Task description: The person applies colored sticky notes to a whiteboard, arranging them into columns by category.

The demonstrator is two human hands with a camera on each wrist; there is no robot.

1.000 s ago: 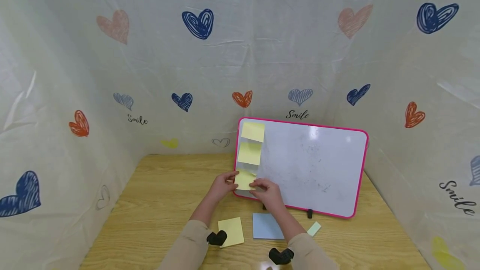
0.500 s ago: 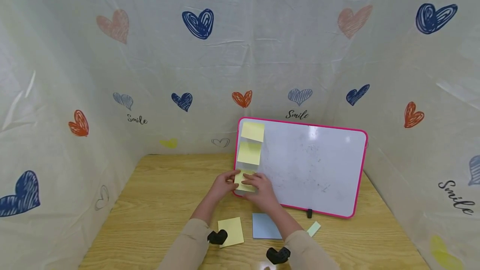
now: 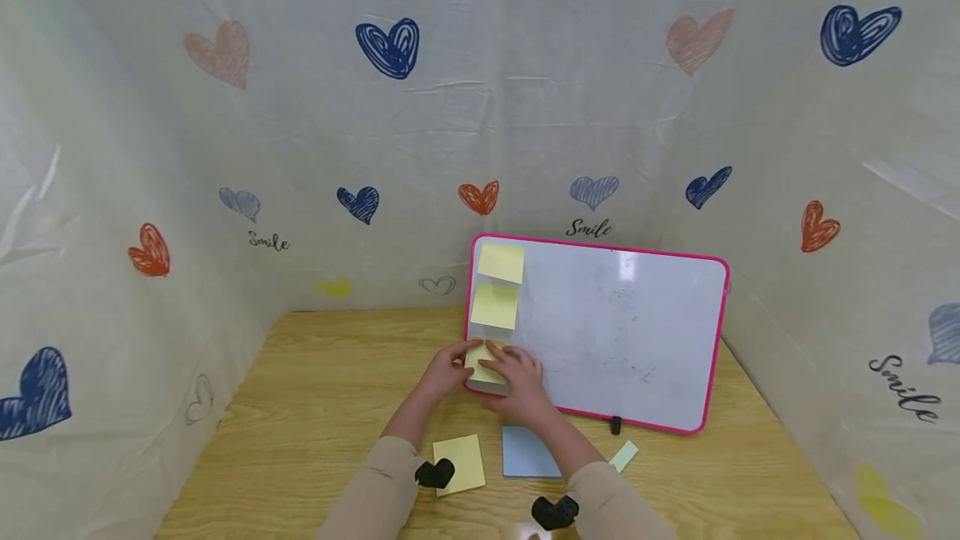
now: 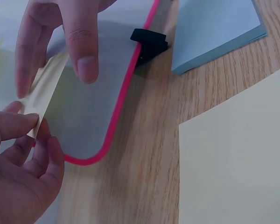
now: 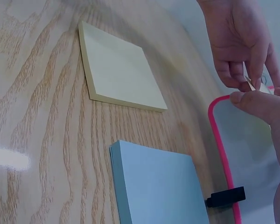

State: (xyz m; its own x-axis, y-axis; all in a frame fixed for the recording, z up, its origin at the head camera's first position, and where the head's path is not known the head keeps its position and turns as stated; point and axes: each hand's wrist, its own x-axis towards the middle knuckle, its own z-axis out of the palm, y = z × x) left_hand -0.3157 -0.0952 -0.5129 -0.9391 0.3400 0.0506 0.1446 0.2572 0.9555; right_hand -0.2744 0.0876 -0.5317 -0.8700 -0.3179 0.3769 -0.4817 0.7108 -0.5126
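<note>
A yellow sticky note (image 3: pixel 477 362) lies against the lower left corner of a pink-edged whiteboard (image 3: pixel 615 332). My left hand (image 3: pixel 442 373) pinches its left edge between thumb and fingers, as the left wrist view shows the note (image 4: pixel 50 88) standing partly off the board. My right hand (image 3: pixel 522 388) rests over the note's right part, extended fingers touching its face; in the left wrist view its thumb (image 4: pixel 87 69) points down, apart from the paper. Two more yellow sticky notes, an upper one (image 3: pixel 502 262) and a lower one (image 3: pixel 494 306), stick to the board above.
A yellow sticky-note pad (image 3: pixel 460 463) lies on the wooden table (image 3: pixel 337 407) below my left forearm. Right of it, a blue pad (image 3: pixel 528 452) is partly covered by my right forearm. A small pale green strip pad (image 3: pixel 624 456) lies near a black board foot (image 3: pixel 616 425).
My right hand has let go of the note's right edge and moved left, laying its fingers across the note. The left hand keeps its hold. The head view has shifted slightly.
</note>
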